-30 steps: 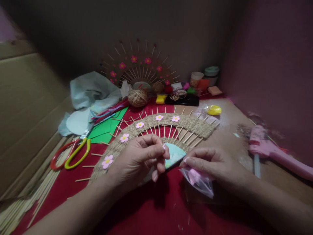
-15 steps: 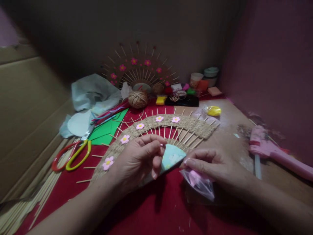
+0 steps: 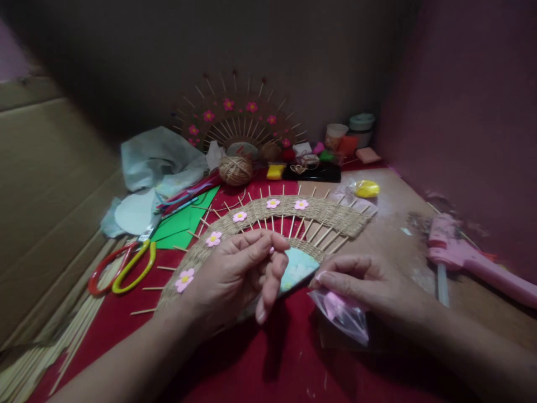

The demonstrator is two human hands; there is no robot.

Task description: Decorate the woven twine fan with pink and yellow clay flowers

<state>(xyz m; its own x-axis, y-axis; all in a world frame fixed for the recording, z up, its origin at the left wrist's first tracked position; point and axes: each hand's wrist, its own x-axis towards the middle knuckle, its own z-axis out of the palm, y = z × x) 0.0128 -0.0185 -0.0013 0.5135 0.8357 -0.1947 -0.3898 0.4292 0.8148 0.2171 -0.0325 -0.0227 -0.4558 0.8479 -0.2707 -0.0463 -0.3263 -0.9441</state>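
A woven fan-shaped piece (image 3: 255,211) with thin sticks lies on the red surface, bearing several pink flowers with yellow centres. Over its lower part is my left hand (image 3: 247,268), thumb and index finger pinching a small pink bit (image 3: 272,250). Behind those fingers a light-blue centre (image 3: 297,268) shows in part. My right hand (image 3: 356,280), to the right, grips a clear plastic bag (image 3: 344,322) with pink clay inside. A bit of pink shows at the right thumb tip.
Red-and-yellow scissors (image 3: 134,263) and green sheets (image 3: 180,226) lie left. A pink glue gun (image 3: 457,246) rests at right. Behind are a twine ball (image 3: 235,170), a black phone (image 3: 314,172), yellow clay (image 3: 366,188), cups and a finished-looking flowered fan (image 3: 239,120).
The left fingers have shifted slightly right, with the lower fingers stretched further out and the small pink bit now clearer between the fingertips. My right hand and the bag have barely moved.
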